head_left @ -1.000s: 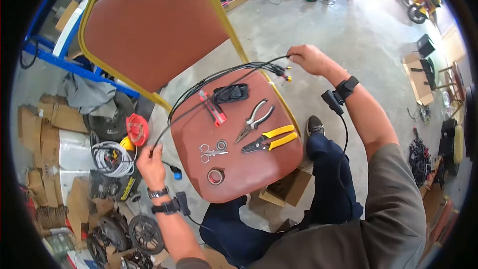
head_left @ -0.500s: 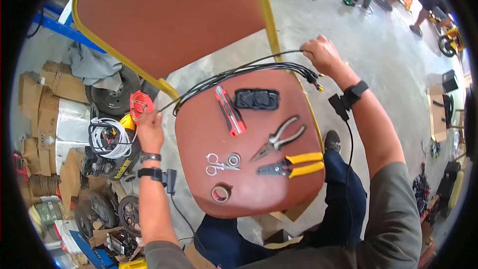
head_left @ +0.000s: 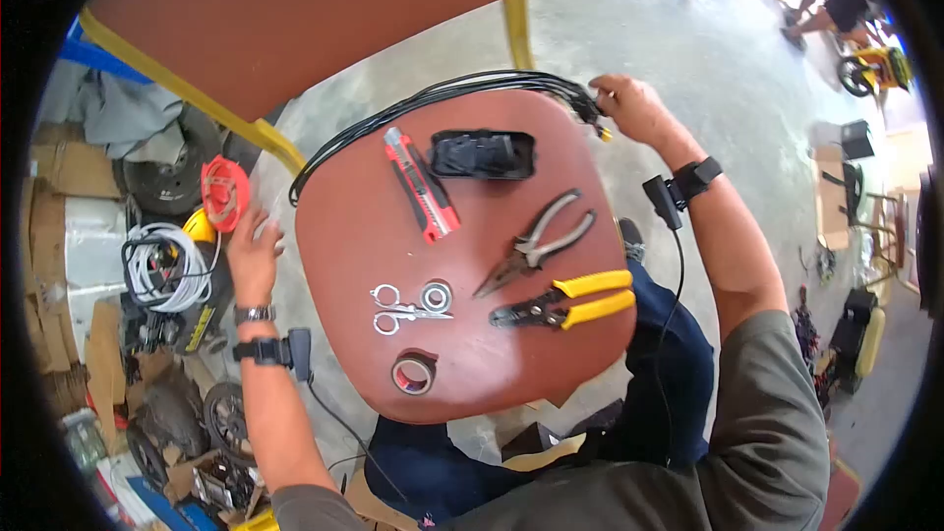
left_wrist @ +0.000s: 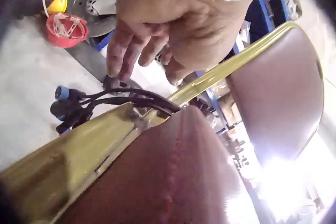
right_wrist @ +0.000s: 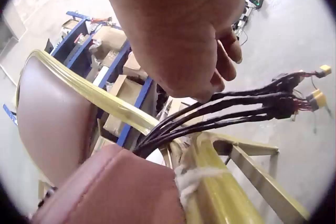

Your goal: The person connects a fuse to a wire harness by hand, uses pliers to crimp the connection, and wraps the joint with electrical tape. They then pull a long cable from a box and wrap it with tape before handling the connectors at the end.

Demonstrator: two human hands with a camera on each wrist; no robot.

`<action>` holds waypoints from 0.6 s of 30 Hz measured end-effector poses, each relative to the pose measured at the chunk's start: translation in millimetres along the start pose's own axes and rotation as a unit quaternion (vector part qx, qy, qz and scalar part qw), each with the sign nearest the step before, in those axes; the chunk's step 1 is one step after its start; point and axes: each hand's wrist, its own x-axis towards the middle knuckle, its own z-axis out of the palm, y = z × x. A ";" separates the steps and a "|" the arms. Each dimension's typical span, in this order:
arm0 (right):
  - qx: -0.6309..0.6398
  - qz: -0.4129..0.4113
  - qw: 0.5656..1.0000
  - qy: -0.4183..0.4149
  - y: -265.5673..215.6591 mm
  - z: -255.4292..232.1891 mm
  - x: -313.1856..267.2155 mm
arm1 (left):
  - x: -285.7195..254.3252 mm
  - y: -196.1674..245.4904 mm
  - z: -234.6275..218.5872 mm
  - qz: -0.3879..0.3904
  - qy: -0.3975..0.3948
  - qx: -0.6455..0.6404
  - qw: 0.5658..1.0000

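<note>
A bundle of black cables (head_left: 423,96) lies along the back edge of the brown chair seat (head_left: 334,256). My right hand (head_left: 639,110) is at its right end, fingertips close over the cables in the right wrist view, near yellow connectors (right_wrist: 317,99). Off the seat's left side, my left hand (head_left: 254,254) has loosely spread fingers and holds nothing. Below it in the left wrist view hang cable ends with a blue connector (left_wrist: 62,92). On the seat lie a red utility knife (head_left: 421,185), a black tray (head_left: 482,155), pliers (head_left: 536,244) and yellow-handled wire strippers (head_left: 565,303).
Scissors (head_left: 393,315), a small grey roll (head_left: 436,296) and a tape roll (head_left: 413,373) lie on the seat's near left. The chair back (head_left: 315,10) rises behind. On the floor at left are a red helmet (head_left: 226,193), coiled white cable (head_left: 162,270) and wheels.
The held black cable has come down onto the bundle at the seat's back edge. My left hand has let go of its end and moved left; the right hand has stayed near the connectors.
</note>
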 end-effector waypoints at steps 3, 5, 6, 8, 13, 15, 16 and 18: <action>-0.038 0.049 0.994 -0.092 12.6 -25.8 -63.3 | -47.2 4.8 -25.4 0.017 -0.023 0.039 0.999; -0.024 0.045 0.992 -0.116 29.3 -38.9 -117.7 | -87.2 5.3 -41.9 0.012 -0.047 0.053 0.997; -0.027 0.042 0.989 -0.138 29.4 -50.5 -144.4 | -109.6 8.0 -49.7 0.013 -0.064 0.060 0.996; -0.024 0.067 0.984 -0.165 24.2 -70.4 -191.0 | -153.5 3.5 -58.7 0.004 -0.086 0.023 0.996; 0.096 0.113 0.981 -0.125 -53.8 -111.5 -270.3 | -263.1 37.1 -32.4 -0.006 -0.120 -0.051 0.991; 0.144 0.096 0.977 -0.122 -94.8 -114.8 -291.0 | -310.8 69.7 2.4 0.002 -0.150 -0.112 0.982; 0.170 0.084 0.974 -0.124 -112.9 -108.1 -298.0 | -330.8 70.3 21.5 0.001 -0.165 -0.129 0.978; 0.196 -0.008 0.972 -0.126 -133.9 -81.2 -317.0 | -371.4 79.3 59.0 0.040 -0.238 -0.107 0.965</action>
